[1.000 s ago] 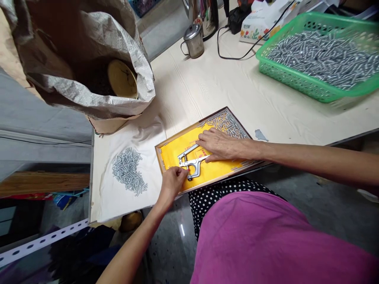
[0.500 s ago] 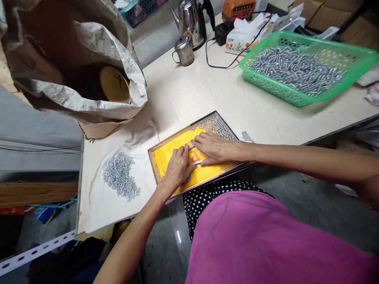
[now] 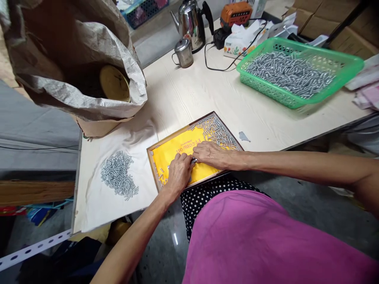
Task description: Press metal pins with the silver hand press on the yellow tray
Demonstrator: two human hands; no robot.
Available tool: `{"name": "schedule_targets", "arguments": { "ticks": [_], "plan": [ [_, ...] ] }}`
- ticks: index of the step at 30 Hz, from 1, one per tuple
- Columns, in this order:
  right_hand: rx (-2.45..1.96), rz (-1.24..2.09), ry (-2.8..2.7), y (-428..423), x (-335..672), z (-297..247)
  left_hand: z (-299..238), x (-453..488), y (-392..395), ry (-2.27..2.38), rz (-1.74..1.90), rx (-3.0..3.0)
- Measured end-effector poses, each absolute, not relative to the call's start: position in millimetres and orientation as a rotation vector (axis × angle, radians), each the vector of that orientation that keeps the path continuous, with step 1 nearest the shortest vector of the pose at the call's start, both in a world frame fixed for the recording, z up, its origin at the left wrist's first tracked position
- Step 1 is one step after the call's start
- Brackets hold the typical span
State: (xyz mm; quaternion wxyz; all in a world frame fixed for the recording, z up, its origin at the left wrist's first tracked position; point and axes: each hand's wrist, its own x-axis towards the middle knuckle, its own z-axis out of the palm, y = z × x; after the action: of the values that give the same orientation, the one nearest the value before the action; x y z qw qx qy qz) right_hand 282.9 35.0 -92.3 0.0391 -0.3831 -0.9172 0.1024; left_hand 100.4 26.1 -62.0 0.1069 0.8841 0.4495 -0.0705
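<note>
A shallow tray (image 3: 174, 138) with a yellow printed lining lies at the table's front edge. Small silvery metal pins (image 3: 220, 134) are heaped in its right end, and a few lie along its left side. My left hand (image 3: 180, 170) is over the middle of the lining with its fingers curled. Close beside it, my right hand (image 3: 211, 154) is bent in a pinch. A bit of silvery metal, apparently pins (image 3: 194, 160), shows between the fingertips of both hands. Something greyish under my left thumb is mostly hidden.
Left of the tray, a pile of pins (image 3: 118, 173) lies on white cloth (image 3: 94, 205). Behind stands a large open sack (image 3: 133, 86). A green basket (image 3: 266, 92) of pins is at back right. A metal kettle (image 3: 189, 27), lidded cup (image 3: 184, 53) and orange battery (image 3: 236, 14) stand behind.
My hands have drawn together and slightly down toward the tray's near edge. The two silvery strips that spanned them no longer show, and more red lettering on the lining is uncovered.
</note>
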Motion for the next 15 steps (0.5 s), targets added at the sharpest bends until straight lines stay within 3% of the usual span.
{"name": "schedule_targets", "arguments": {
  "ticks": [11,15],
  "plan": [
    [-1.041,0.043,-2.622,29,289,-102,-73,75,1,1.359,0.296,2.634],
    [-0.966,0.084,-2.651,23,277,-118,-65,37,2,1.670,0.504,2.528]
  ]
}}
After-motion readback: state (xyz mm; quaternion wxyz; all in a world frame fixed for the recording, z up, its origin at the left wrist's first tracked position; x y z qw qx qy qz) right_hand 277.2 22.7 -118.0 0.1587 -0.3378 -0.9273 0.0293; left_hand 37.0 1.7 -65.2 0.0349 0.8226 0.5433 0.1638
